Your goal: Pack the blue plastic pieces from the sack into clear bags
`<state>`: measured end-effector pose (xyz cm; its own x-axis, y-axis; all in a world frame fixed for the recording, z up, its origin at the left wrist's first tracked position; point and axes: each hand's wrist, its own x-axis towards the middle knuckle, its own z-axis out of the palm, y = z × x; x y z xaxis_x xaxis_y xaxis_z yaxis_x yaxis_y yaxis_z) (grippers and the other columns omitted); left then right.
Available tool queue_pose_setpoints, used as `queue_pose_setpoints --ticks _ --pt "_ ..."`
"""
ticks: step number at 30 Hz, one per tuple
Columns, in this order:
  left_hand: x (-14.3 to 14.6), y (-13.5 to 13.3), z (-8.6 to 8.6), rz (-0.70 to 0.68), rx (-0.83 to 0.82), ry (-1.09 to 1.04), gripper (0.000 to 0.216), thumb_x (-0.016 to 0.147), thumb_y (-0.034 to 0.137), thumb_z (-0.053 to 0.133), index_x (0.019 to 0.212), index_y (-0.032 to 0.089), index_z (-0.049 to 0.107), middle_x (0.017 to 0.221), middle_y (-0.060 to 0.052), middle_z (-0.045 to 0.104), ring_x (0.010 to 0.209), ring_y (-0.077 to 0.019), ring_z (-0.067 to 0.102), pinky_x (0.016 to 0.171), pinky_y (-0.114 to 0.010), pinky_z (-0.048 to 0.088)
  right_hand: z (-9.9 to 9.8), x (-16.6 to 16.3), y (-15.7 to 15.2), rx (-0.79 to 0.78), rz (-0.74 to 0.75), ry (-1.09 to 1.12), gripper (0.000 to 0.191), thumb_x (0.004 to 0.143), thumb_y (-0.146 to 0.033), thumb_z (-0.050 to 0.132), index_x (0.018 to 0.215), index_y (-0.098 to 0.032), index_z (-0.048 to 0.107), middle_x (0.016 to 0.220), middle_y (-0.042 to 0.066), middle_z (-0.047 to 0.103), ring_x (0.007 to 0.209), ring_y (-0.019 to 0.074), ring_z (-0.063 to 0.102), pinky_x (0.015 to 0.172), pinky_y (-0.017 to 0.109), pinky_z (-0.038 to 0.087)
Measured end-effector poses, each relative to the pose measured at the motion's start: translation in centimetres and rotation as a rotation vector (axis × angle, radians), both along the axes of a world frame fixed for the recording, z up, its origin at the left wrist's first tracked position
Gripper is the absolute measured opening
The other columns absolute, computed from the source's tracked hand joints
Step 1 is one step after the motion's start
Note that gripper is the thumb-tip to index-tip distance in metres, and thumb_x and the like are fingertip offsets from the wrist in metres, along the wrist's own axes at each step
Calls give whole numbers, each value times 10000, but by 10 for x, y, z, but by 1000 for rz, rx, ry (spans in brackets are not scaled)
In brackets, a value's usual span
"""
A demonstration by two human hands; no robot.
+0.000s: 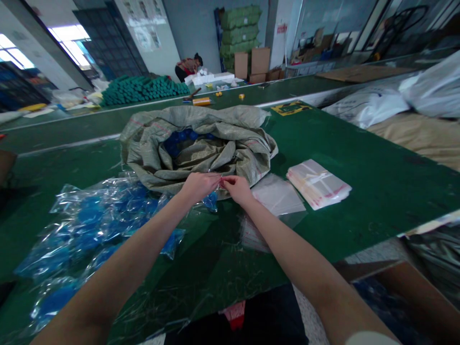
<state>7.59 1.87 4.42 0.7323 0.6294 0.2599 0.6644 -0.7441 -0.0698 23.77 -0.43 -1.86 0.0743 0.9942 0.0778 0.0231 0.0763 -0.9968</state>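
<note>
My left hand (pixel 199 186) and my right hand (pixel 236 188) meet in front of a grey woven sack (pixel 201 143), fingers pinched together on the top edge of a small clear plastic bag (pixel 212 200) with something blue inside. The sack lies open on the green table (pixel 359 167) and blue items (pixel 179 140) show in its mouth. Just right of my right hand lies a loose flat clear bag (pixel 278 195), and farther right a stack of clear bags with red strips (pixel 318 184).
A heap of filled clear bags with blue contents (pixel 97 225) covers the table's left side. White sacks (pixel 395 100) lie at the right. A cardboard box (pixel 413 287) stands below the table edge. A person (pixel 187 66) sits far back by green rolls and cartons.
</note>
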Motion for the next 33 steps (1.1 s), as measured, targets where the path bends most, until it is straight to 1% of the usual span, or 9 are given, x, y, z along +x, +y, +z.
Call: queue_pose_setpoints --ticks 3,7,13,18,23,29,31,33 --pt "2 -2 2 -3 12 8 340 973 320 404 1037 217 722 1042 -78 748 956 -197 685 736 -278 501 2 1 -1 26 -21 -81 152 811 -145 630 905 -144 750 873 55 771 797 153 717 793 275 566" --pt "5 -6 7 7 31 49 364 985 322 371 1032 217 717 1081 -72 742 938 -205 688 687 -289 483 0 1 0 38 -32 -130 154 822 -160 619 905 -144 748 858 58 767 787 158 713 782 276 564" --pt "8 -7 8 56 34 52 314 962 302 410 968 221 713 1049 -71 742 871 -205 678 621 -280 439 -2 2 2 47 -43 -185 142 820 -167 622 884 -162 749 851 53 764 800 162 709 795 282 559" --pt "7 -3 5 62 47 28 293 955 313 422 998 220 697 1060 -66 727 840 -198 667 605 -273 425 -3 0 1 30 -41 -158 130 811 -182 641 887 -158 744 836 54 760 784 164 707 775 282 561" --pt "7 -3 3 97 28 -25 236 929 308 470 994 222 680 1060 -54 714 841 -194 660 601 -273 426 -5 0 3 44 -42 -164 142 807 -178 633 894 -144 739 845 66 757 772 165 701 750 276 558" --pt "7 -5 4 107 -12 -49 204 911 287 481 972 210 660 1042 -65 697 823 -192 644 611 -273 433 -6 2 3 41 -78 -216 141 800 -169 605 848 -174 738 798 35 753 751 152 698 738 257 550" --pt "7 -3 6 112 -32 -120 171 890 259 492 938 197 645 1005 -73 689 810 -189 631 646 -280 448 -7 3 3 16 -92 -232 140 795 -163 597 826 -185 732 764 23 747 726 147 696 721 250 547" --pt "6 1 8 142 -78 -309 118 858 239 516 888 185 618 938 -70 678 775 -175 613 690 -286 466 -8 4 4 -16 -112 -243 130 793 -169 594 808 -188 721 740 21 742 708 146 693 709 248 545"
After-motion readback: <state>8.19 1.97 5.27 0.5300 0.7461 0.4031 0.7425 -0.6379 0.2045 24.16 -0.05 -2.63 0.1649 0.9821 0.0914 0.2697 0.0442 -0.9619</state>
